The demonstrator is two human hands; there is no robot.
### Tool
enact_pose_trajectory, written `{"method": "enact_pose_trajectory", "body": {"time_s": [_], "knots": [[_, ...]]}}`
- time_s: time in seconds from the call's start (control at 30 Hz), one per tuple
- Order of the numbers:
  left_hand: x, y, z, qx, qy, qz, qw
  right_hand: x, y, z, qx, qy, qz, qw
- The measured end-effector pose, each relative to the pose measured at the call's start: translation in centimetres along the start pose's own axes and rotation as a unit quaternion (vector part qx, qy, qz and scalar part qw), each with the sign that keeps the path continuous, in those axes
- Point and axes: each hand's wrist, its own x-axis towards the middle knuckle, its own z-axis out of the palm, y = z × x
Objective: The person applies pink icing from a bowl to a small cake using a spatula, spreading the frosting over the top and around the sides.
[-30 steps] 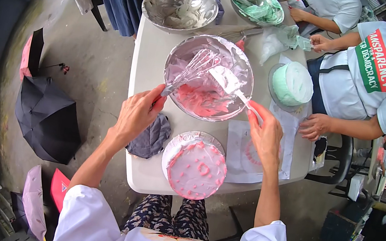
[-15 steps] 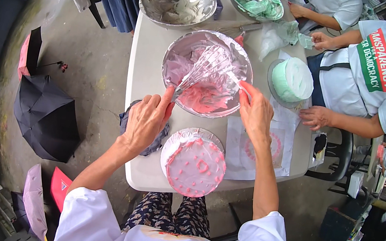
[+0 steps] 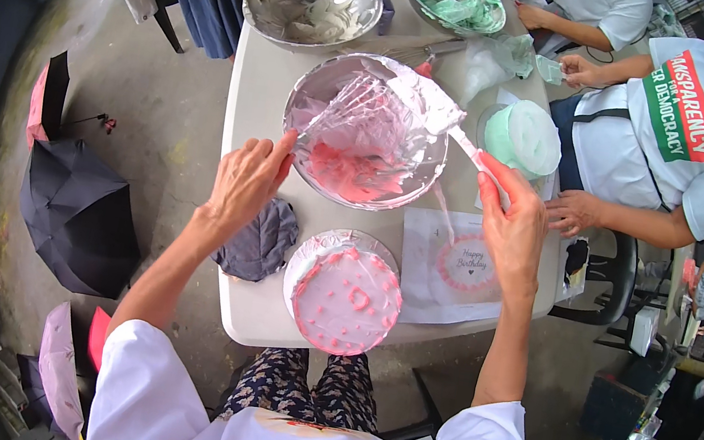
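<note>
The right hand (image 3: 516, 217), closed round the creamy spatula (image 3: 425, 99), is now bringing it from behind the whisk (image 3: 346, 105) to the bowl's (image 3: 430, 163) rim, apparently parting the two tools; the left hand (image 3: 245, 177) is gripping the whisk. The pink cake (image 3: 349, 302) is sitting near the table's (image 3: 255, 105) edge.

This looks like a shared cake-decorating workshop in a plain, concrete-floored hall rather than a home kitchen. One long table (image 3: 244, 304) carries a pink cake (image 3: 351, 300) at its near edge, a mint-green cake (image 3: 535, 143) by its right edge, and a bowl of pink frosting (image 3: 430, 163) between its sides. People in white shirts (image 3: 702, 195) work along the right edge; umbrellas (image 3: 86, 203) lie on the concrete floor (image 3: 176, 116) off the left edge.
</note>
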Motion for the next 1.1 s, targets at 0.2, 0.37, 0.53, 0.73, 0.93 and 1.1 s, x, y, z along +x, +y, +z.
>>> {"method": "enact_pose_trajectory", "body": {"time_s": [0.2,0.37,0.53,0.73,0.93,1.1], "knots": [[1.9,-0.2,-0.6,-0.028,0.031,-0.003,0.999,0.0,3.4,0.7,0.006,0.066,-0.050,0.997],[1.4,-1.1,-0.4,-0.023,0.004,-0.005,1.000,-0.5,2.8,1.3,0.017,0.039,-0.014,0.999],[1.3,-1.0,0.4,-0.073,-0.020,-0.063,0.995,-1.8,5.2,4.2,0.030,0.018,0.000,0.999],[3.4,-3.0,-1.6,-0.229,-0.063,-0.224,0.945,-3.0,5.2,6.4,0.110,0.037,0.061,0.991],[6.8,-7.1,2.3,-0.371,-0.066,-0.278,0.884,-2.4,6.6,9.3,0.154,0.054,0.089,0.983],[7.0,-6.9,2.5,-0.479,-0.164,-0.318,0.802,-2.0,7.6,11.1,0.252,0.053,0.091,0.962]]}}
